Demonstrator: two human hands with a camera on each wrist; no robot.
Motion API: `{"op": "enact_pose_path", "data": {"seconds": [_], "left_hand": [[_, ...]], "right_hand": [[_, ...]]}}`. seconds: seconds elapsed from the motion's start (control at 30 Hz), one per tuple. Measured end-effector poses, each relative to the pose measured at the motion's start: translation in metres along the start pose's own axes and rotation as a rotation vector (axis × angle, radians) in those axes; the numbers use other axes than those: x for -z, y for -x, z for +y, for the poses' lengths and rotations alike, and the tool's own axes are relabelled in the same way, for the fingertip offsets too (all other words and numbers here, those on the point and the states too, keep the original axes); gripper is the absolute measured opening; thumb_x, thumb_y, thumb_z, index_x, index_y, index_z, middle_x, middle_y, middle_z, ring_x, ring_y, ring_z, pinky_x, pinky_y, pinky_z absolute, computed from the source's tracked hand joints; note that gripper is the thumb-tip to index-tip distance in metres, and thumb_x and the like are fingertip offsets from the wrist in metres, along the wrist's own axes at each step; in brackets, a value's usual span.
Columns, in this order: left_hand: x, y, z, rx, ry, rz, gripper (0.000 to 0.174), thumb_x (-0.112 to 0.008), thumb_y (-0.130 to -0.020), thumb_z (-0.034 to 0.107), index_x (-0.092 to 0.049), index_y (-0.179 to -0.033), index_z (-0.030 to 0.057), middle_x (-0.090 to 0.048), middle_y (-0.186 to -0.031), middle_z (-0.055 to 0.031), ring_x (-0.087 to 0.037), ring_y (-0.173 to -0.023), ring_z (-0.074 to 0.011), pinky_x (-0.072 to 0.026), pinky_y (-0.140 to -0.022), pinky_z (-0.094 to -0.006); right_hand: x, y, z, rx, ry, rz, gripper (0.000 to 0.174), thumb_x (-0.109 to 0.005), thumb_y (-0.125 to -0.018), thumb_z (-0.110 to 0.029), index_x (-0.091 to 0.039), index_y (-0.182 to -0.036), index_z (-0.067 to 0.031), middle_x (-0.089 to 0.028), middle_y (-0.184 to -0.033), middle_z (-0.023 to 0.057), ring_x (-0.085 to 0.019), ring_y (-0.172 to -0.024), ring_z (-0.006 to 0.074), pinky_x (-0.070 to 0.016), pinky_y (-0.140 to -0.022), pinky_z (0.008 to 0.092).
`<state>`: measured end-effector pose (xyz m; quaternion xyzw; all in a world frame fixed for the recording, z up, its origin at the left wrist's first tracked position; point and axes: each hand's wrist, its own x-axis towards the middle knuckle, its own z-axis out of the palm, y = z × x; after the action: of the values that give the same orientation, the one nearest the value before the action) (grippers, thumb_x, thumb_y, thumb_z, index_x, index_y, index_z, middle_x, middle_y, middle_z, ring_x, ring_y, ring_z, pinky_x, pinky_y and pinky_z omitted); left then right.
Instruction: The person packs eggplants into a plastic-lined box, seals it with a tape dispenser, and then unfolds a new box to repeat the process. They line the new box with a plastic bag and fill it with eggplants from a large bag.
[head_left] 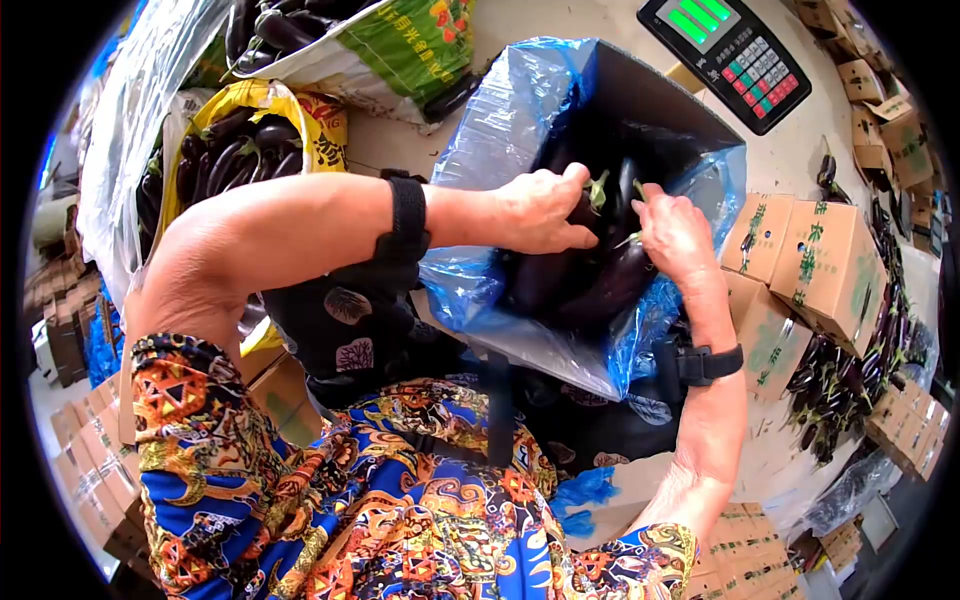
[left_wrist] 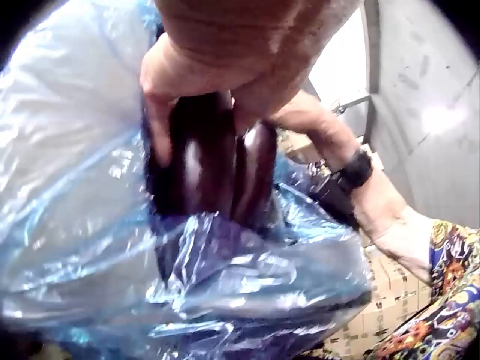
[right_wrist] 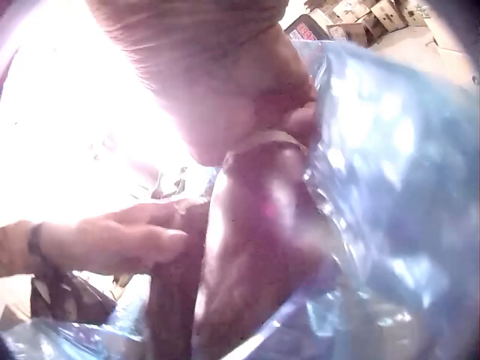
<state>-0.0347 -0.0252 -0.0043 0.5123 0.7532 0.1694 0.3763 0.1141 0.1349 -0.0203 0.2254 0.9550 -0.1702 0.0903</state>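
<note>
At the far left a yellow sack (head_left: 255, 100) bulges with glossy dark eggplants (head_left: 225, 155). The left hand (head_left: 545, 210) curls round a long, smooth eggplant (left_wrist: 202, 161) inside the crinkly blue liner (head_left: 500, 150) of the box (head_left: 655, 105). The right hand (head_left: 675, 235) pinches a second eggplant (right_wrist: 255, 247) at its stem end. This looks like packing, and each fruit next needs laying snugly among those below.

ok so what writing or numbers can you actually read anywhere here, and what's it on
No text reads clearly enough to quote.
green sack: white Chinese characters, too blurred.
scale panel: green display and key labels, too small.
cardboard boxes: green printed characters, too small.
yellow sack: dark print, unreadable.
blue bag and eggplants: no text.
</note>
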Motion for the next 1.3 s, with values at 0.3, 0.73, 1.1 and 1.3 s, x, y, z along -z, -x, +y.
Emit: {"op": "enact_pose_path", "data": {"seconds": [0.3, 0.73, 1.1, 1.3], "left_hand": [[-0.013, -0.004, -0.009, -0.069, 0.048, -0.003, 0.068, -0.074, -0.086, 0.037, -0.041, -0.127, -0.0049, -0.065, -0.09, -0.0346, -0.065, -0.088, -0.0501, -0.0524, -0.075, -0.0518], [-0.039, 0.01, -0.002, 0.039, -0.002, 0.006, 0.06, -0.076, -0.079, 0.041, -0.053, -0.115, -0.0012, -0.06, -0.104, -0.0319, -0.061, -0.098, -0.0491, -0.0507, -0.085, -0.0535], [0.027, -0.007, -0.009, -0.074, 0.012, -0.256, 0.045, -0.074, -0.076, 0.033, -0.065, -0.099, -0.0051, -0.068, -0.092, -0.027, -0.068, -0.09, -0.0404, -0.0534, -0.081, -0.0456], [0.009, -0.001, 0.014, -0.1, -0.185, -0.151, 0.039, -0.069, -0.085, 0.027, -0.063, -0.11, -0.0014, -0.067, -0.094, -0.0252, -0.066, -0.091, -0.043, -0.0535, -0.085, -0.0478]], "right_hand": [[0.006, -0.01, -0.016, -0.024, 0.136, -0.052, 0.025, -0.055, -0.09, -0.021, -0.069, -0.088, -0.0007, -0.069, -0.088, 0.0254, -0.068, -0.084, 0.0446, -0.0549, -0.075, 0.0527], [0.0, -0.003, -0.009, -0.088, -0.069, -0.093, 0.031, -0.059, -0.091, -0.029, -0.061, -0.102, -0.0001, -0.068, -0.091, 0.0271, -0.064, -0.092, 0.048, -0.0512, -0.082, 0.0555], [0.064, 0.049, 0.014, -0.272, -0.914, 0.223, 0.018, -0.052, -0.099, -0.019, -0.055, -0.104, -0.0016, -0.062, -0.081, 0.005, -0.06, -0.074, 0.0128, -0.0492, -0.069, 0.0298], [0.086, 0.071, 0.045, -0.351, -1.276, 0.218, 0.019, -0.049, -0.102, -0.017, -0.059, -0.106, -0.0008, -0.055, -0.081, 0.0006, -0.053, -0.075, 0.0084, -0.0438, -0.07, 0.0223]]}}
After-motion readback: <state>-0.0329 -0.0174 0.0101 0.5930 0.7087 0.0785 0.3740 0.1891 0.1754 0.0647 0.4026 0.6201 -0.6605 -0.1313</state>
